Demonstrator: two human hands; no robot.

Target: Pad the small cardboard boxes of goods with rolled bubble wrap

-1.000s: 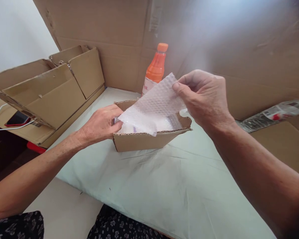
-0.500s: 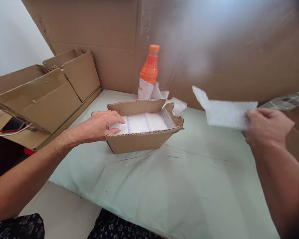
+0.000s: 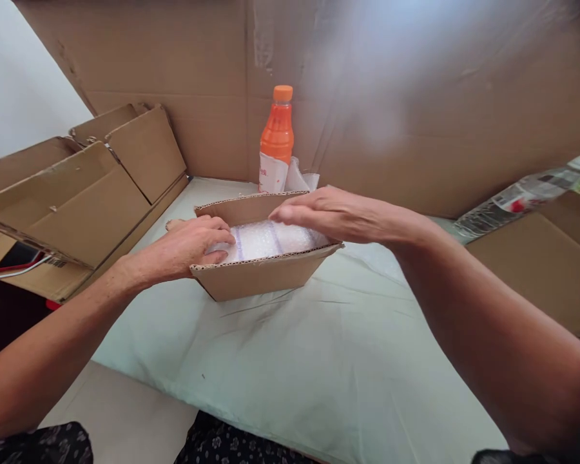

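An open cardboard box (image 3: 258, 280) holds a white bundle in bubble wrap (image 3: 258, 240) with thin purple lines across it. My left hand (image 3: 193, 248) lies over the box's left end, its thumb and fingers apart and resting on the wrapped bundle. Flat and stretched out, my right hand (image 3: 323, 212) is over the right half of the box and hides part of the bundle. Nothing shows in its fingers. Clear plastic wrap (image 3: 374, 258) lies on the pale green cloth (image 3: 290, 348) beside my right forearm.
An orange drink bottle (image 3: 277, 132) stands behind the box, more clear plastic (image 3: 302, 175) beside it. Folded cardboard (image 3: 91, 187) and a phone (image 3: 19, 256) with a white cable are at left. A clear bottle (image 3: 522, 200) leans on a carton (image 3: 536, 264) at right. Tall cardboard forms the back.
My right hand has let go of the white bubble-wrap piece and swung left from the right side to over the box. My left hand has stayed at the box's left end.
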